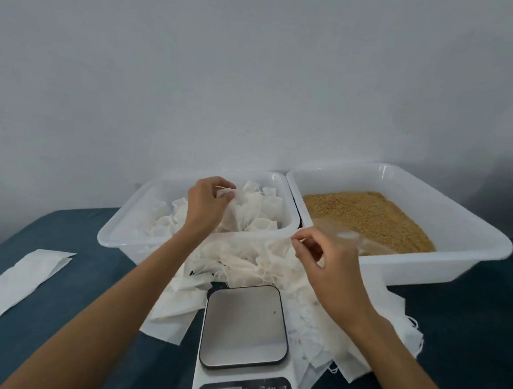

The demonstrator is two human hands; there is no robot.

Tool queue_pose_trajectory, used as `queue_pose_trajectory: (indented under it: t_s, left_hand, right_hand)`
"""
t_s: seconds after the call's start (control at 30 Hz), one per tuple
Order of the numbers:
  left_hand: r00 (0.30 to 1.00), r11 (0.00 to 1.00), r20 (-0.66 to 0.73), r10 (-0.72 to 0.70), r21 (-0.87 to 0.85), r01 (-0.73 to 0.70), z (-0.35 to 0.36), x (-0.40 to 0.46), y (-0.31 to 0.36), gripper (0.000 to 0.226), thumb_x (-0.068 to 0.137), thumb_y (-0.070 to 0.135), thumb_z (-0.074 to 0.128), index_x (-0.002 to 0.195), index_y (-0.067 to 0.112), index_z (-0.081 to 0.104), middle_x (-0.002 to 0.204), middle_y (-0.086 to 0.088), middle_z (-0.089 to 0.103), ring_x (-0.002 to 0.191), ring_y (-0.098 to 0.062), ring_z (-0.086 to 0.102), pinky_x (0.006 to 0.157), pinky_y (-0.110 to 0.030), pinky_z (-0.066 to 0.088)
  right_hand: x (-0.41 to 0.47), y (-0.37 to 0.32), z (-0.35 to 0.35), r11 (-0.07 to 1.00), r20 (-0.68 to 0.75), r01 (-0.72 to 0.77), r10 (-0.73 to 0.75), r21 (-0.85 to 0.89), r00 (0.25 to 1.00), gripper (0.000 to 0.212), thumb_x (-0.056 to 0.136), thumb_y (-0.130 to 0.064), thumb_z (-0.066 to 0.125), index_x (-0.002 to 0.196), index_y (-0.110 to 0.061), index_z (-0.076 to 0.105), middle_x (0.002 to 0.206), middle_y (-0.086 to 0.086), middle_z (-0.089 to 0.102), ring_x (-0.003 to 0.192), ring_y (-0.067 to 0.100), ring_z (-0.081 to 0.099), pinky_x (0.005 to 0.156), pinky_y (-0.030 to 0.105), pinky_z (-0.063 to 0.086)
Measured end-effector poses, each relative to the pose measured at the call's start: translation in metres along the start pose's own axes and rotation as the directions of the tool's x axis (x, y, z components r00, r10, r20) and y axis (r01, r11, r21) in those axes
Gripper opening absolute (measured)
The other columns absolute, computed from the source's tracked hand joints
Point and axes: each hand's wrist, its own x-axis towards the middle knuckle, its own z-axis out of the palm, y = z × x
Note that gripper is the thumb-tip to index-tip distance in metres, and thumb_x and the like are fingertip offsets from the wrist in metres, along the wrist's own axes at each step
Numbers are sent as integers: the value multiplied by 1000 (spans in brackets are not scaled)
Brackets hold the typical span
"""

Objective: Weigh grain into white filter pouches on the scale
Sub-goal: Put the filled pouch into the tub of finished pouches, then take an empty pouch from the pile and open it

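Left hand (208,203) pinches pouch (242,211) over left tub (118,231) | right hand (326,264) pinches its near edge | scale (244,326) bare, below both hands, right nearer | grain (368,216) far right

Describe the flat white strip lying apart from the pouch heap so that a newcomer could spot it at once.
Start at the dark blue tabletop and look left of the scale and of the left forearm. There the flat white strip lies alone on the cloth, long and smooth, slanting toward the near left edge. Unlike the crumpled pouches heaped behind the scale, it is uncreased and touches nothing else.
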Motion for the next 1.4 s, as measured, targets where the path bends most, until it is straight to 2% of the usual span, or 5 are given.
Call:
queue_pose_trajectory:
  t_s: [0.43,0.63,0.97,1.27,1.4]
  left_hand:
    - [978,969,204,-31,247,-21,1,-9,-8,22,95,2,69,116,2,73,113,-15,73,89,-25,65,85,-42,58]
    - [952,929,17,306,212,-302,-28,-58,-15,9,95,8,74,102,14,71,87,4,63,64,-9,52,67,-31,48]
    - [855,675,497,151,580,-456,-15,-91,-34,34,108,24,51,141,27,60,122,2,64,112,-26,62,86,-38,50]
    - [867,799,23,498,378,-468,-43,-104,-24,5,94,7,75,90,8,73,111,-4,62,94,-20,53,73,-31,46]
    - [957,960,90,277,-66,-272,-39,-127,-16,21,100,16,69,81,22,64,74,13,61,70,-6,51,66,-18,39]
  right_hand:
    - [5,0,-6,989,-98,-53,66,138,993,10,95,-16,69,91,-24,70,74,-12,69,75,8,67,66,16,51]
    - [5,-3,-8,987,-131,-34,55,159,990,7,96,-15,68,94,-21,71,74,-11,70,76,7,69,68,16,52]
    - [-3,-10,1,989,-101,45,-30,143,994,6,96,-15,67,95,-20,71,73,-13,67,74,10,68,70,15,50]
    - [-15,-12,21,983,94,14,-32,185,995,7,93,-33,70,100,-31,69,81,-14,68,73,11,66,68,11,48]
    - [-20,-13,27,967,249,-132,76,219,966,46,78,-60,77,117,-40,64,99,-17,66,73,12,64,67,15,51]
